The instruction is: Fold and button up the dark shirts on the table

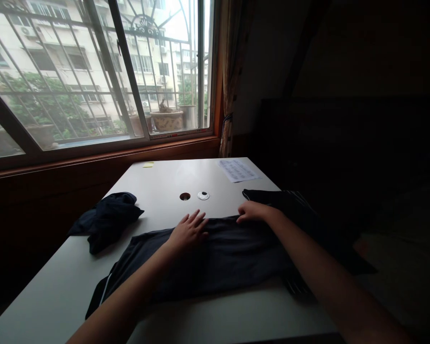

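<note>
A dark navy garment (222,258) with thin white trim lies spread across the white table (165,186), its right part hanging over the table's right side. My left hand (189,230) rests flat on the cloth near its far edge, fingers spread. To its right, my right hand (252,211) has its fingers closed on that far edge, beside a folded-over part with white stripes (297,197). My forearms cover some of the cloth. Whether it is a top or trousers I cannot tell.
Another dark garment (111,217) sits crumpled at the table's left edge. Beyond the cloth are a round hole (185,196) and its white cover (203,195). Printed sheets (238,170) and a yellow note (148,164) lie at the far end, below a barred window (129,71).
</note>
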`<act>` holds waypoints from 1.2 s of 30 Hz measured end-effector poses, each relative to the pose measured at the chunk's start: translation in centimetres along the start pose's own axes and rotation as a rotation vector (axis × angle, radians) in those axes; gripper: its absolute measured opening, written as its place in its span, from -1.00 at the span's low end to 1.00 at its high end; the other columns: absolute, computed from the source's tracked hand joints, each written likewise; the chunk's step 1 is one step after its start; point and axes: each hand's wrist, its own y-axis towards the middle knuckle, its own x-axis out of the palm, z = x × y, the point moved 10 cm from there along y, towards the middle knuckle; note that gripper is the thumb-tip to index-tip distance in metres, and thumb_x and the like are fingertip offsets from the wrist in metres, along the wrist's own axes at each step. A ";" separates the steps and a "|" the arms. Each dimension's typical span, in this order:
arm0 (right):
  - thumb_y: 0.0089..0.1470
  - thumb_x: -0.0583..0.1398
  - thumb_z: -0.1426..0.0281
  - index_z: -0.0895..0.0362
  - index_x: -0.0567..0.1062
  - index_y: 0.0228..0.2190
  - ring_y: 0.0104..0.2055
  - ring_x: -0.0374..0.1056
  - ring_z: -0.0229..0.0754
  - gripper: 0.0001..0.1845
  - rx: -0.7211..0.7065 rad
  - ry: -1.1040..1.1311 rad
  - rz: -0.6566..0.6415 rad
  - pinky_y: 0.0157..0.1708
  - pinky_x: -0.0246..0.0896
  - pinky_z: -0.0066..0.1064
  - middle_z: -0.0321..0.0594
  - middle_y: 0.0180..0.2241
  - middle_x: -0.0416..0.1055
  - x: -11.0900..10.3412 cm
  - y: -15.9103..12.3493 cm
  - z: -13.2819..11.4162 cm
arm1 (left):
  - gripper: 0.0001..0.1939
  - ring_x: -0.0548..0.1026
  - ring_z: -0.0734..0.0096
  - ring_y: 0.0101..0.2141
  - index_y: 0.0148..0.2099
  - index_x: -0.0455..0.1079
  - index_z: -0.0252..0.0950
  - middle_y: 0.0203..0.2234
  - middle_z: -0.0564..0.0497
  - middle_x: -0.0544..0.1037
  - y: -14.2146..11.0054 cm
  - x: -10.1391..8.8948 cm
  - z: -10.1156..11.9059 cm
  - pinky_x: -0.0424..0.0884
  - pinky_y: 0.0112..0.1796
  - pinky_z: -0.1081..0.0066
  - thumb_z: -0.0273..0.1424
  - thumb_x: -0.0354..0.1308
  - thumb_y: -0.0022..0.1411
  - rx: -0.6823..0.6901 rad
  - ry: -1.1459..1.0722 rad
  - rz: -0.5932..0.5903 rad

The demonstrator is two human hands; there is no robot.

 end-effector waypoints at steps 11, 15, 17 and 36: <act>0.12 0.21 0.02 0.07 0.50 -0.38 -0.24 0.40 -0.06 -0.63 0.085 -0.170 0.310 -0.25 0.17 -0.33 -0.14 -0.32 0.47 -3.6 -2.6 6.1 | -0.35 0.01 0.10 0.37 0.43 0.04 -0.17 0.38 -0.06 0.10 1.0 3.6 -1.6 0.00 0.30 -0.04 0.01 -0.26 0.44 -0.153 -0.045 -0.033; 0.14 0.23 0.11 0.04 0.49 -0.31 -0.13 0.36 -0.02 -0.74 0.104 -0.213 0.403 -0.13 0.17 -0.26 -0.16 -0.25 0.47 -3.7 -3.6 7.0 | -0.33 0.00 0.08 0.37 0.44 0.02 -0.17 0.39 -0.07 0.08 1.1 3.5 -1.6 -0.01 0.29 -0.09 0.02 -0.24 0.43 -0.168 -0.043 -0.038; 0.17 0.22 0.17 0.03 0.49 -0.22 -0.02 0.30 0.04 -0.78 0.117 -0.232 0.457 -0.02 0.15 -0.17 -0.12 -0.14 0.45 -3.8 -4.6 6.9 | -0.34 -0.02 0.08 0.38 0.45 -0.03 -0.16 0.40 -0.06 0.03 1.1 3.1 -1.7 -0.02 0.29 -0.10 0.00 -0.22 0.44 -0.167 -0.041 -0.031; 0.33 -0.04 0.08 0.00 0.21 0.30 0.42 -0.10 0.01 -0.40 0.082 -0.157 0.558 0.35 -0.21 0.07 -0.16 0.37 0.05 5.7 -13.3 2.3 | -0.33 0.00 0.14 0.38 0.43 0.02 -0.22 0.40 -0.08 0.05 3.4 4.4 4.7 -0.03 0.31 0.02 0.01 -0.28 0.45 0.047 -0.098 -0.009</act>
